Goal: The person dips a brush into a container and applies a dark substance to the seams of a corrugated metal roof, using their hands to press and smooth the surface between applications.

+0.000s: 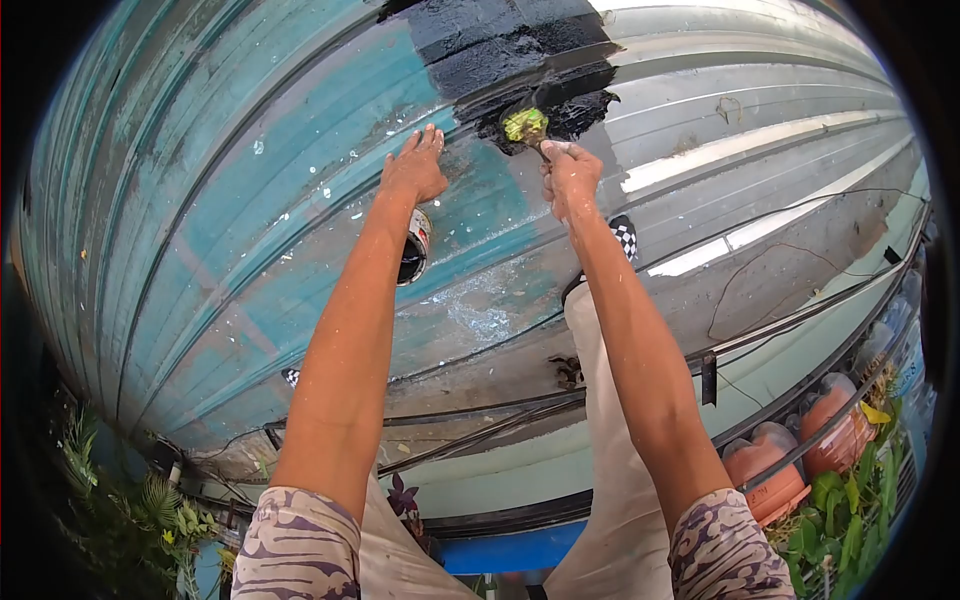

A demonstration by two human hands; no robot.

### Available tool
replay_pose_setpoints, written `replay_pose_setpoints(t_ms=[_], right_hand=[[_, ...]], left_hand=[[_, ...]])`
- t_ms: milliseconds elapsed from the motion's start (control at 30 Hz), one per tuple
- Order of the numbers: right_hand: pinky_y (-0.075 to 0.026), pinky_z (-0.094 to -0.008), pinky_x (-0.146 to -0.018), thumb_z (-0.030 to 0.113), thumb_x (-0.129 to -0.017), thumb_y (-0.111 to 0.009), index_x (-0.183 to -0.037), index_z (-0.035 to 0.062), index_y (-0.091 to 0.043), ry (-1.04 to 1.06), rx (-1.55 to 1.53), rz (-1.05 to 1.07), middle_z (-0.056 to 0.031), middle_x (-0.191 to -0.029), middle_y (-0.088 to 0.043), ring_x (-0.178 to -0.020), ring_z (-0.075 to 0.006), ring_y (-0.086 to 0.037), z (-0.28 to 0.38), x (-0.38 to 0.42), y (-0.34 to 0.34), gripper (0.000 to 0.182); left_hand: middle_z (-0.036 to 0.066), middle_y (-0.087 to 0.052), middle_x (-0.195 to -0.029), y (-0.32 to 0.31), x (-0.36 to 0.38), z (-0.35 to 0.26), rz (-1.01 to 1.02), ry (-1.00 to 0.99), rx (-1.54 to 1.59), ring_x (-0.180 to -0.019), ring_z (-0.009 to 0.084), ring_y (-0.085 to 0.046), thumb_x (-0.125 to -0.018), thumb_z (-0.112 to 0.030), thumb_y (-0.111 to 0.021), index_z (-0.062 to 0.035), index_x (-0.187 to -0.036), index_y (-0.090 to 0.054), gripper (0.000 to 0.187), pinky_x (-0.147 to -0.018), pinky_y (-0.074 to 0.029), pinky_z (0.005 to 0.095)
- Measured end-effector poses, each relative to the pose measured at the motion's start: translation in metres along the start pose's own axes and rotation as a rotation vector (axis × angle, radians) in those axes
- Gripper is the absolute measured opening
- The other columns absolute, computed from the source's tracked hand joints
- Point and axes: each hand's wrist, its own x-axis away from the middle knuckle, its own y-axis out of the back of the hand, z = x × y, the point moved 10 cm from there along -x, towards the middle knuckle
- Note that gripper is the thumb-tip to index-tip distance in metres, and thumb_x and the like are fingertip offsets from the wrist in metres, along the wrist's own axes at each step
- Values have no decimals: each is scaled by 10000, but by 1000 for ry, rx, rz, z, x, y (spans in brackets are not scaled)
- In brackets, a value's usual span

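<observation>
my right hand (570, 178) is closed on a brush (527, 127), its head at the lower edge of the black coating (510, 50). my left hand (415, 165) lies flat and open on the corrugated roof (200, 200). a tin (414, 247) sits below it. i judge only a small patch coated; the teal and grey sheets remain bare.

Checkered shoe (624, 236): seen on the metal sheet, with a black-and-white pattern.
Pale trousers (612, 470): worn on the legs, stretched toward the sheet.
Patterned sleeves (298, 545): seen at the lower edge, in purple and cream.
Cables (770, 330): run along the lower rim of the roof, dark and thin.
Orange pots (800, 450): set in a row at lower right, behind a rail.
Green plants (850, 515): grown beside the pots; more foliage (120, 500) is seen at lower left.
Blue panel (510, 550): seen below, between the legs.
</observation>
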Motion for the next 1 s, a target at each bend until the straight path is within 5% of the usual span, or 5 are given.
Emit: replay_pose_setpoints(t_ms=[333, 567, 833, 900, 1000], right_hand=[[-429, -317, -544, 72, -812, -692, -824, -43, -665, 369, -151, -550, -79, -660, -590, -575, -160, -528, 41, -52, 68, 119], [-350, -313, -414, 87, -792, -725, -783, -38, -656, -19, 396, 115, -105, -628, -593, -464, -139, -485, 11, -14, 11, 143], [-472, -340, -519, 104, -808, -689, -795, -50, -660, 382, -156, -773, -139, -651, -639, -582, -216, -598, 50, -36, 90, 157], [-521, -374, -674, 133, -795, -680, -882, -49, -701, 875, 676, -410, -205, -744, -689, -717, -292, -667, 85, -2, 9, 203], [-522, -395, -720, 154, -784, -676, -934, -10, -727, 771, 767, -11, -236, -825, -694, -752, -348, -682, 97, -7, 8, 229]], left_hand=[[-34, -104, -1623, 0, -6, 5, -17, -21, 28, -1485, 211, -144, -822, -189, -580, -221, -1546, -200, 818, -1175, -252, 522], [-36, -101, -1624, -2, -9, 4, -16, -20, 47, -1485, 210, -142, -813, -183, -587, -217, -1545, -204, 827, -1170, -258, 528], [-46, -93, -1623, -6, -9, 6, -35, -40, 31, -1486, 206, -137, -819, -194, -592, -224, -1546, -194, 830, -1171, -264, 526], [-48, -93, -1623, -4, -10, 7, -48, -43, 36, -1486, 206, -136, -819, -191, -592, -228, -1546, -193, 831, -1171, -264, 525], [-50, -95, -1623, -5, -8, 7, -31, -48, 50, -1486, 206, -136, -818, -191, -600, -233, -1547, -191, 837, -1171, -265, 523]])
